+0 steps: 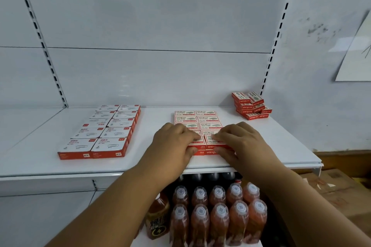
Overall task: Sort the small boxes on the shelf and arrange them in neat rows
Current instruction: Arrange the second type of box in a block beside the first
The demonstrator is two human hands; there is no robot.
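We've got the white shelf (271, 146) mid-frame; staple-box grid (197, 119) sits centre-right. L hand (172, 142) & R hand (239, 140) rest on its front row, fingers curled over the front boxes. Risk: uneven push skews rows or tips the front pair off the edge. Loose pile (252, 106) at right is unsorted.

Clip boxes (100, 132) L, staple boxes (197, 119) ctr, loose pile (252, 107) back-R

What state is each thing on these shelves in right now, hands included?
Paper clip boxes: flat, in two neat rows.
Staple boxes: two neat rows, stacked at the front.
Loose staple boxes: untidy heap, back right.
Left hand: gripping the front staple boxes.
Right hand: gripping the same boxes.
Bottles: upright, capped, below the shelf.
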